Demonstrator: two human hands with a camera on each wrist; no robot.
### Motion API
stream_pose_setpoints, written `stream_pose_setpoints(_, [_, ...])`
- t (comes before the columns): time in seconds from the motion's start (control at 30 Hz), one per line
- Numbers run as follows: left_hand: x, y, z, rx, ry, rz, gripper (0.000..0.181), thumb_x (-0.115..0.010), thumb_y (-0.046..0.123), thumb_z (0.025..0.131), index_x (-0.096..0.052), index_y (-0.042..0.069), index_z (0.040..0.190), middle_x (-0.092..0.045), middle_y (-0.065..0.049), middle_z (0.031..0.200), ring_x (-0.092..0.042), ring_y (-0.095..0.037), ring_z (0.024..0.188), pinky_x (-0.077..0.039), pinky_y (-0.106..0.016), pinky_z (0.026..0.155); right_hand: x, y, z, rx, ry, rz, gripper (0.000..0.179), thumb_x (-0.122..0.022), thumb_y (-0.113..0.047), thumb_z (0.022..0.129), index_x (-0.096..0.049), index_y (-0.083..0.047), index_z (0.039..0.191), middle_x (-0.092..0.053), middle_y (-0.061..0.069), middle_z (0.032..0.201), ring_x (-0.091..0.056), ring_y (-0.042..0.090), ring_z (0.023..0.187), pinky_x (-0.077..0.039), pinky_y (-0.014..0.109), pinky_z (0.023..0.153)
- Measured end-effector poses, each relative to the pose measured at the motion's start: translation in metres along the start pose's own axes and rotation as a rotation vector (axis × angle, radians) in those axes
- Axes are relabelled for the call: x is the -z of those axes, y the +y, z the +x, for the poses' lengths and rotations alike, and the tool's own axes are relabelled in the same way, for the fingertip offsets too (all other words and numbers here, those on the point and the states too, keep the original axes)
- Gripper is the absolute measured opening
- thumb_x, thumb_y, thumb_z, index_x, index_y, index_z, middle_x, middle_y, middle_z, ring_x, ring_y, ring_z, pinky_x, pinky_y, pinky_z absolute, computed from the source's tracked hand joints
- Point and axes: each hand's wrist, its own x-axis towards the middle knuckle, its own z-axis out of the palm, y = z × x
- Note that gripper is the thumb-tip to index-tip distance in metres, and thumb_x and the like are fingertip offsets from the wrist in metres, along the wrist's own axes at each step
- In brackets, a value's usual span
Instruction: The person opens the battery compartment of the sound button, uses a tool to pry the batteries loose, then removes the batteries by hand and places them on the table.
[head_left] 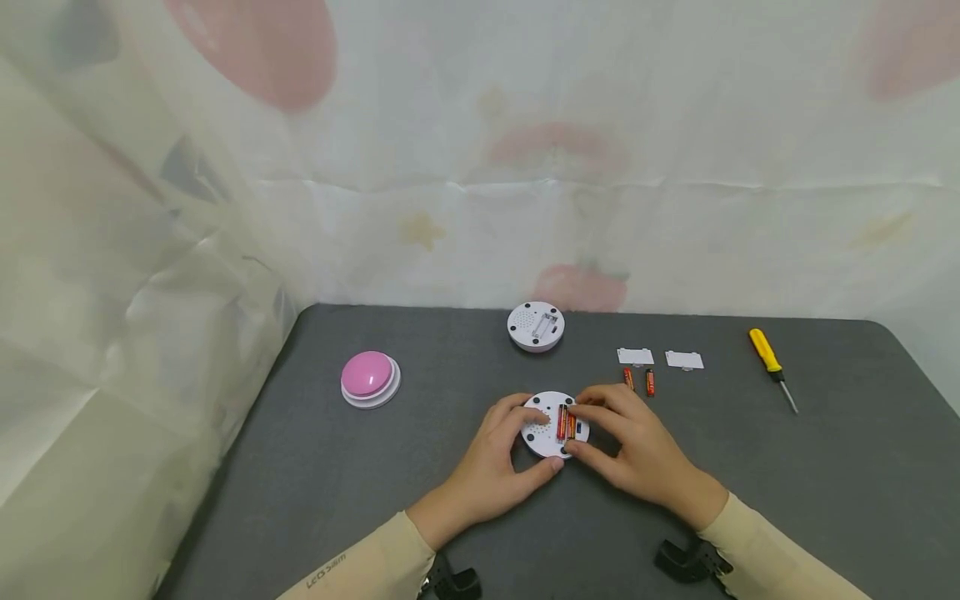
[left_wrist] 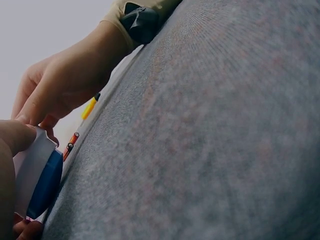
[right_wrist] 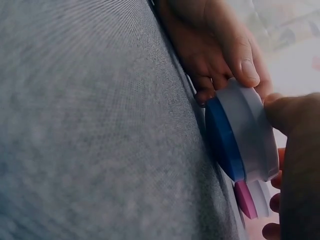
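Note:
A round white push-button device [head_left: 536,443] lies face down before me, its blue dome [right_wrist: 220,137] against the table and its battery slot facing up. Two red-orange batteries [head_left: 562,422] sit side by side in the slot. My left hand [head_left: 491,471] grips the device's left side, thumb at the near rim and a fingertip on the underside. With thumb and forefinger, my right hand [head_left: 641,446] pinches the ends of the right-hand battery at the slot. Whether that battery is fully seated is hidden by the fingers.
Behind stands another upturned white device [head_left: 536,327] with an uncovered slot. A pink-domed button [head_left: 369,377] is at left. Right of centre lie two loose batteries [head_left: 650,382] and two white covers [head_left: 684,360]. A yellow-handled screwdriver [head_left: 767,350] lies farther right on the grey table [head_left: 847,492].

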Motion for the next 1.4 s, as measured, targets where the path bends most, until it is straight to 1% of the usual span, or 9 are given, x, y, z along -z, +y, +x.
stream_pose_setpoints(0.17, [-0.0008,-0.0008,0.0011,0.004,-0.002,0.0,0.047,-0.086,0.037,0.097,-0.065,0.02,0.136,-0.048,-0.009,0.16,-0.043,-0.024,0.149,-0.042,-0.055,0.119,-0.0004,0.001,-0.0025,-0.033,-0.025,-0.008,0.043,-0.068,-0.048,0.108,-0.08,-0.009,0.123,-0.068,0.008,0.126,-0.061,0.025,0.113,-0.047,0.031,0.098])
stream_pose_setpoints(0.4, [-0.0006,-0.0006,0.0003,0.004,-0.004,0.007,0.047,-0.086,0.036,0.097,-0.065,0.02,0.135,-0.048,-0.009,0.16,-0.044,-0.025,0.149,-0.042,-0.055,0.119,-0.0013,0.0012,-0.0017,0.001,-0.003,-0.018,0.046,-0.07,-0.05,0.107,-0.081,-0.008,0.122,-0.069,0.009,0.124,-0.062,0.025,0.111,-0.048,0.033,0.095])
stream_pose_setpoints(0.6, [-0.0002,-0.001,0.0002,0.009,-0.006,0.009,0.047,-0.085,0.038,0.097,-0.064,0.022,0.136,-0.048,-0.006,0.161,-0.043,-0.023,0.149,-0.042,-0.054,0.119,-0.0011,-0.0022,-0.0009,-0.034,-0.012,-0.012,0.043,-0.069,-0.047,0.108,-0.082,-0.008,0.12,-0.069,0.008,0.123,-0.062,0.025,0.111,-0.048,0.032,0.096])
stream_pose_setpoints(0.67, [-0.0001,-0.0013,0.0003,0.013,-0.01,0.004,0.048,-0.085,0.038,0.097,-0.064,0.022,0.137,-0.047,-0.005,0.161,-0.043,-0.022,0.15,-0.042,-0.054,0.12,-0.0017,-0.003,-0.0001,-0.014,0.001,-0.008,0.041,-0.068,-0.044,0.109,-0.083,-0.007,0.118,-0.069,0.008,0.122,-0.062,0.025,0.11,-0.048,0.032,0.096])
stream_pose_setpoints(0.83, [-0.0002,-0.002,0.0004,0.003,-0.003,-0.004,0.047,-0.085,0.038,0.097,-0.064,0.022,0.137,-0.048,-0.005,0.16,-0.043,-0.022,0.149,-0.042,-0.053,0.119,-0.0039,-0.0049,0.0021,0.065,0.038,0.009,0.035,-0.067,-0.038,0.11,-0.084,-0.008,0.111,-0.072,0.006,0.117,-0.065,0.025,0.107,-0.049,0.033,0.097])
stream_pose_setpoints(0.97, [-0.0004,-0.0017,-0.0002,-0.004,0.002,-0.003,0.047,-0.084,0.038,0.098,-0.064,0.022,0.137,-0.048,-0.006,0.16,-0.044,-0.023,0.148,-0.043,-0.054,0.119,-0.0037,-0.0068,0.0027,0.125,0.044,0.01,0.032,-0.069,-0.037,0.109,-0.084,-0.009,0.113,-0.075,0.005,0.115,-0.066,0.024,0.104,-0.05,0.035,0.095])
stream_pose_setpoints(1.23, [-0.0003,-0.0003,-0.0007,0.015,-0.016,-0.012,0.048,-0.084,0.037,0.098,-0.064,0.021,0.138,-0.047,-0.006,0.161,-0.042,-0.022,0.15,-0.041,-0.054,0.121,-0.001,-0.0065,0.0031,0.237,0.064,0.036,0.031,-0.074,-0.036,0.106,-0.084,-0.008,0.115,-0.078,0.006,0.111,-0.066,0.025,0.097,-0.05,0.038,0.09])
stream_pose_setpoints(1.4, [0.0004,-0.0001,-0.0003,0.002,-0.012,-0.012,0.048,-0.084,0.036,0.098,-0.064,0.02,0.138,-0.047,-0.007,0.161,-0.043,-0.023,0.149,-0.041,-0.054,0.121,-0.0012,-0.0069,0.0043,0.27,0.076,0.067,0.03,-0.077,-0.034,0.105,-0.083,-0.006,0.114,-0.077,0.007,0.11,-0.066,0.026,0.096,-0.05,0.038,0.088])
